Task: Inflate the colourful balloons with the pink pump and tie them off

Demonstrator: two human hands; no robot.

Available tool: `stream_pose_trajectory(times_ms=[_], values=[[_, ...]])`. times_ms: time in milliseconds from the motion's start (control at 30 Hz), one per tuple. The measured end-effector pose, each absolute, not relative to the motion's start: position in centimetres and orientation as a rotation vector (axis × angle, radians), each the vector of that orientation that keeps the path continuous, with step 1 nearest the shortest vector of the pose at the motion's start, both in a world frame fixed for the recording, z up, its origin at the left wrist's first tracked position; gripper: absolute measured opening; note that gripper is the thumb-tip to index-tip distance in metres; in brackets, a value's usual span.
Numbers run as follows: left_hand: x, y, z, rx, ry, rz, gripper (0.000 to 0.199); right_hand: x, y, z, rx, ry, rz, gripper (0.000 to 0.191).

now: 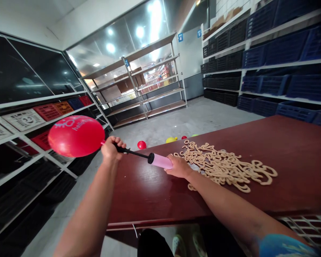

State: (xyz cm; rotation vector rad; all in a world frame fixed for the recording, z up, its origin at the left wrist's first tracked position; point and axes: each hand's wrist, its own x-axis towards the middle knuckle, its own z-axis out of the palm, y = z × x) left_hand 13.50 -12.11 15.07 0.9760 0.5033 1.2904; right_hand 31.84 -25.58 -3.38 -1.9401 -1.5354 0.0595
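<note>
A balloon pump (160, 161) with a pink barrel and a black rod spans the space between my hands, above the table. My left hand (111, 148) is closed around its black end. From that end a red inflated balloon (76, 137) with pale printing sticks out to the left, its neck by my fingers. My right hand (179, 166) wraps round the pink barrel. The black rod shows drawn out between the two hands. Just beyond and right of my right hand lies a heap of beige, curled strands (219, 164).
The heap rests on a dark red table (289, 153). Beyond its far edge, a red balloon (141, 144) and a yellow balloon (171, 140) lie on the grey floor. Shelves with crates (289, 46) line both sides; a metal rack (139, 89) stands at the back.
</note>
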Motion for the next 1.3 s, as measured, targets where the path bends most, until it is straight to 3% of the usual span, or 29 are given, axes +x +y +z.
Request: stream_pose_trajectory(times_ms=[200, 633, 1067, 1300], values=[[13.0, -10.7, 15.8, 0.984, 0.48, 1.322, 0.017, 32.2, -25.1, -4.2, -1.956, -1.527, 0.044, 0.036], [20.2, -14.1, 6.1, 0.795, 0.575, 1.191, 0.017, 32.3, -25.6, -3.8, -2.087, -1.552, 0.069, 0.042], [12.3, -10.6, 15.5, 0.941, 0.541, 1.343, 0.016, 32.1, -25.3, -3.3, -2.004, -1.559, 0.021, 0.041], [15.5, -11.0, 11.5, 0.819, 0.582, 1.31, 0.016, 32.6, -25.5, -3.8, -2.082, -1.531, 0.037, 0.037]])
